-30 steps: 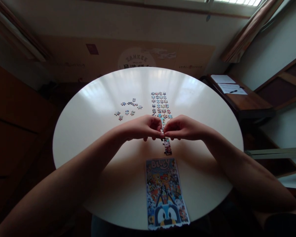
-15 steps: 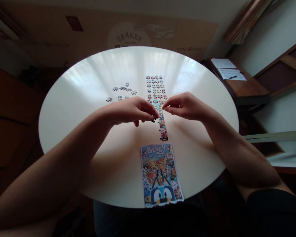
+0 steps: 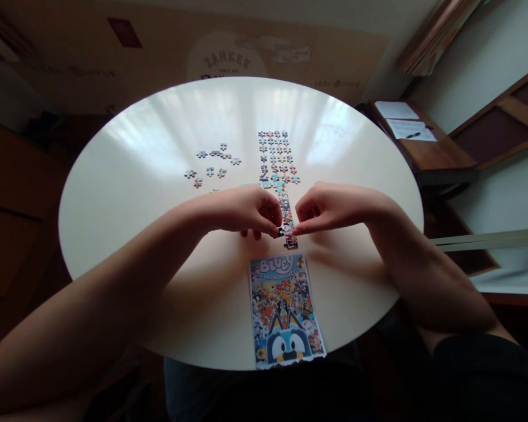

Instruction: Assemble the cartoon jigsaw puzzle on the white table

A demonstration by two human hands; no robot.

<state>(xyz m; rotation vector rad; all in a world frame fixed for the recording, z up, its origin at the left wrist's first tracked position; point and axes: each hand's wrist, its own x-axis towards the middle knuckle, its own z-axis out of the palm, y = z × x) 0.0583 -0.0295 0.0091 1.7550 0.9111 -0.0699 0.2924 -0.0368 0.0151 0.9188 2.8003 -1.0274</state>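
My left hand is closed in a pinch on a small dark jigsaw piece. That piece is at the left edge of a narrow strip of joined puzzle pieces; I cannot tell whether it is interlocked. My right hand has its fingers curled and its thumb stretched to the strip's right edge, the tips pressed there beside a pale piece. Fingers partly cover the strip. Beyond it, loose pieces lie in rows. Below it lies a printed Bluey picture sheet.
More loose jigsaw pieces are scattered on the left side of the white oval table. A brown side table with papers and a pen stands at the right. Cardboard is behind the table.
Both hands have moved down along the strip toward the picture sheet. The left hand has brought its piece to the strip's edge, and the right fingertips have come close to it.
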